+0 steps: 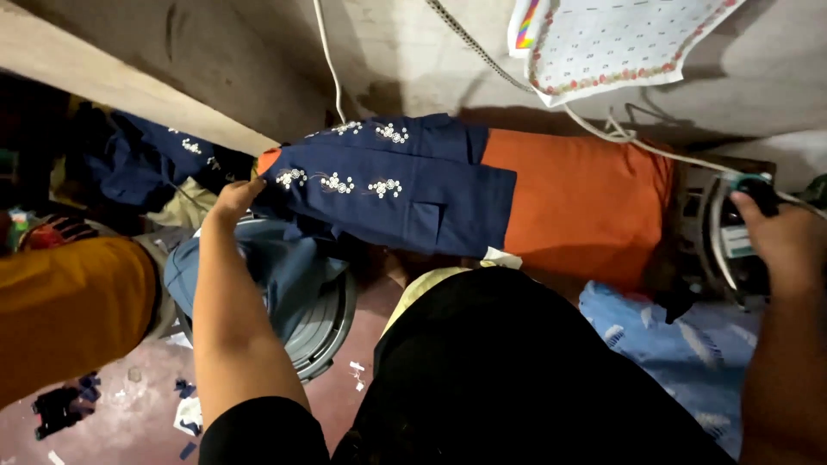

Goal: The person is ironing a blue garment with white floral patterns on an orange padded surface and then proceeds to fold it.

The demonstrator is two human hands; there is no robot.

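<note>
The navy garment (pixel 388 194) lies flat across an orange padded board (pixel 586 207), its folded cloth dark blue, stitched with small white flower clusters in two rows, a patch pocket near its 3 o'clock end; it sits just above the picture's centre. At its 9 o'clock edge the left hand (pixel 234 200) pinches the cloth, fingers closed on the hem; at 3 o'clock, well apart, the right hand (pixel 780 241) wraps its fingers round the handle of an electric iron (pixel 732 245), whose white cord (pixel 637 142) runs toward 12 o'clock; at 7 o'clock a grey tub (pixel 323 331) holds blue cloth.
</note>
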